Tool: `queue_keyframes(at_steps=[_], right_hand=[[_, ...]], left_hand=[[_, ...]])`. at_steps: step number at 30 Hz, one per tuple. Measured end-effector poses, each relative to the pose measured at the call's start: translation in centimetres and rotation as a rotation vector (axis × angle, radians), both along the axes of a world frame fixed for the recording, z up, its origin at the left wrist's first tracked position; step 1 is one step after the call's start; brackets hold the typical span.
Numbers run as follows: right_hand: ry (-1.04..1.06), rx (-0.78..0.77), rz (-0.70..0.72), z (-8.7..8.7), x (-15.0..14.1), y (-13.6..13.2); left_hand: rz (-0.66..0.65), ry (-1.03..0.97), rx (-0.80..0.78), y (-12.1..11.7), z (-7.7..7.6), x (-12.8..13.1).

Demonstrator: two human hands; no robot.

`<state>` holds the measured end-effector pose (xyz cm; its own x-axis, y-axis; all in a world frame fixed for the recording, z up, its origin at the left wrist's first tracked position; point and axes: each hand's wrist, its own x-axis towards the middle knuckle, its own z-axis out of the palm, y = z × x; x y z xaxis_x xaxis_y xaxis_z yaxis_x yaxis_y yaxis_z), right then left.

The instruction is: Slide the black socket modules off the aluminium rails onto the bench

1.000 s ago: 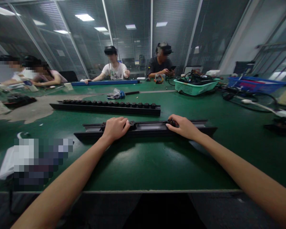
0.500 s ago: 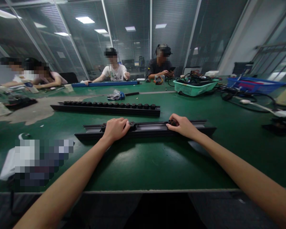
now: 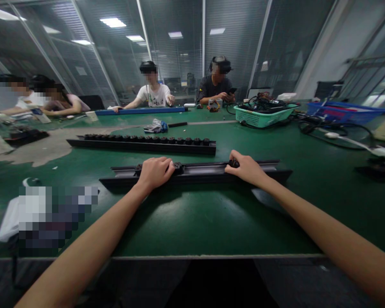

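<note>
A long black channel rail (image 3: 205,176) lies crosswise on the table in front of me. My left hand (image 3: 155,173) is closed over its left part, thumb against a small black module (image 3: 178,167) seated in the channel. More black parts show just left of that hand, mostly hidden by it. Between thumb and fingers, my right hand (image 3: 245,169) pinches a similar small black module (image 3: 233,163) at the channel's right part. Bare channel floor shows between the two hands.
Behind it lies a second black rail (image 3: 141,146) filled with a row of black modules. A green basket (image 3: 259,119) of cables, a blue basket (image 3: 343,112) and a glove (image 3: 155,126) are farther back. Several people sit across the green table (image 3: 211,222).
Both hands keep almost the same places on the rail. The module in my right hand shows a darker side than before, where some orange was visible. The view has shifted slightly.
</note>
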<state>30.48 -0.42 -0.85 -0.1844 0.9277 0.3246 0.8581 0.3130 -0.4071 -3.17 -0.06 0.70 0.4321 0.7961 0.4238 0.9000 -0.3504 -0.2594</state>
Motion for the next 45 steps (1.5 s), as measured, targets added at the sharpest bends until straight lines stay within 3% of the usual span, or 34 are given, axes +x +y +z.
queue_keyframes(at_steps=[5,11,31,45], right_hand=[[-0.066,-0.053,-0.048,0.6,-0.6,-0.1],[-0.147,0.039,-0.103,0.2,-0.9,-0.5],[-0.119,-0.054,-0.053,0.3,1.9,0.4],[-0.17,-0.026,-0.039,0.5,2.7,0.0]], left_hand=[[0.006,-0.014,-0.007,-0.1,0.1,0.1],[0.009,-0.01,-0.003,0.0,0.0,0.0],[0.018,-0.014,-0.015,-0.1,0.1,0.0],[0.006,-0.039,-0.011,0.0,-0.1,-0.1]])
